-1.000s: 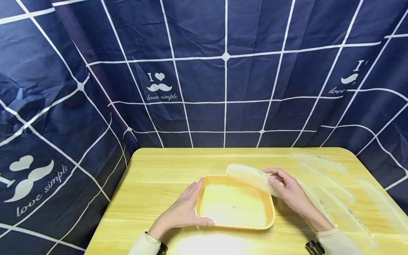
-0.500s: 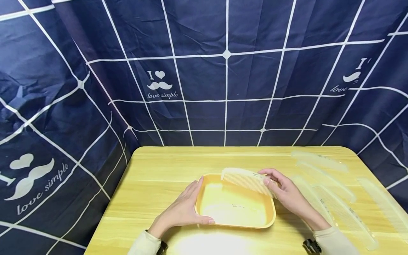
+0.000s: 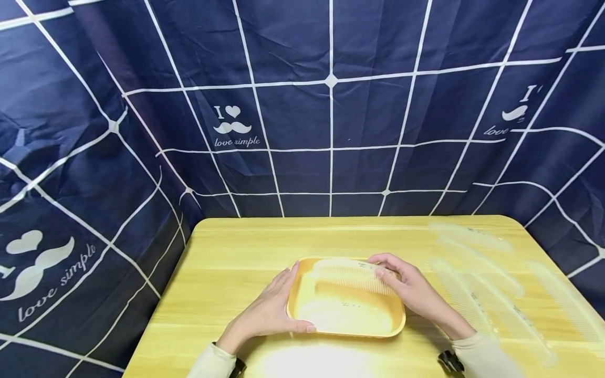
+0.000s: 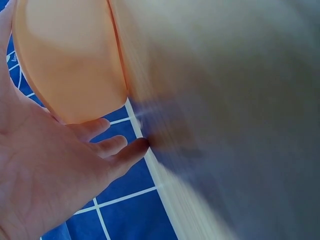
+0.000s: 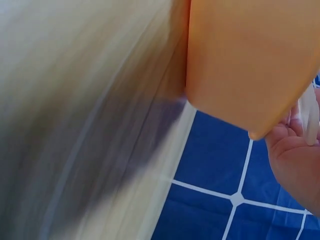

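"I", heart (image 3: 232, 111), moustache (image 3: 232, 127), "love simple" (image 3: 237, 142), printed on blue cloth (image 3: 293, 47)

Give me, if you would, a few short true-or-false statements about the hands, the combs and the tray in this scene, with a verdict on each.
1. The right hand holds a comb. True.
2. The left hand is at the left side of the tray. True.
3. Other combs lie on the table to the left of the tray. False: they lie to its right.
4. The tray stands upside down. False: its open side faces up.
5. The cloth behind the table is dark blue with white lines. True.
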Demonstrator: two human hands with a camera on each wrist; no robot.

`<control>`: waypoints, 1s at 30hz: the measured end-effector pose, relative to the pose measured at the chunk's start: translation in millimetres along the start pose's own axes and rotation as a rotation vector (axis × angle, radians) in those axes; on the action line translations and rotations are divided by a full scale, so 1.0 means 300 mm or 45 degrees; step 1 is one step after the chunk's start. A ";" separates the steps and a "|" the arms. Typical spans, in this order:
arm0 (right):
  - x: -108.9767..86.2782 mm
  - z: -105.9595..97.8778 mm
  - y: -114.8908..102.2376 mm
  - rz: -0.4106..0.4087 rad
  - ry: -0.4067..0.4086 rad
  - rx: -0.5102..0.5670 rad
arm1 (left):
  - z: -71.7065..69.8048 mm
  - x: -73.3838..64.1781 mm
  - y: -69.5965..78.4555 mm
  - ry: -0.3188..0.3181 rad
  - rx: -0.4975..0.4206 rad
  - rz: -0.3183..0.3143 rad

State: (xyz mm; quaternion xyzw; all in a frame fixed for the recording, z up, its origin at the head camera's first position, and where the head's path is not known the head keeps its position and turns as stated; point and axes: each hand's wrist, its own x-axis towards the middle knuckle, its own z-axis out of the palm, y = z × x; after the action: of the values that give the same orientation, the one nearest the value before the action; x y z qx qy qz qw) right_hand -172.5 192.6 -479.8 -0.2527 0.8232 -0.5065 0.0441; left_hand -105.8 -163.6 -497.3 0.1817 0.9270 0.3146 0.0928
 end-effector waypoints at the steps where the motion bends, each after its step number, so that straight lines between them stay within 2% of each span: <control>1: 0.000 0.005 -0.002 0.000 -0.011 -0.007 | 0.000 -0.002 -0.001 0.001 0.001 -0.004; 6: 0.001 0.025 -0.014 0.008 -0.038 -0.051 | 0.000 -0.003 0.001 0.003 -0.006 0.003; 12: -0.002 0.049 -0.035 0.003 -0.101 -0.058 | -0.001 -0.007 0.003 0.000 -0.005 -0.013; 21: 0.004 0.069 -0.059 0.026 -0.141 -0.058 | 0.003 -0.007 0.002 0.006 -0.006 -0.018; 30: 0.010 0.087 -0.080 0.043 -0.255 -0.069 | 0.003 -0.007 0.005 0.003 -0.013 -0.016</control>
State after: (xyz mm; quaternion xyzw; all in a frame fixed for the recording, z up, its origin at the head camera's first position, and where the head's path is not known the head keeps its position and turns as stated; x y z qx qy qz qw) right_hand -157.5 161.3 -471.3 -0.2894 0.8322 -0.4553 0.1278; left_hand -103.1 -162.9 -496.9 0.1752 0.9267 0.3188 0.0944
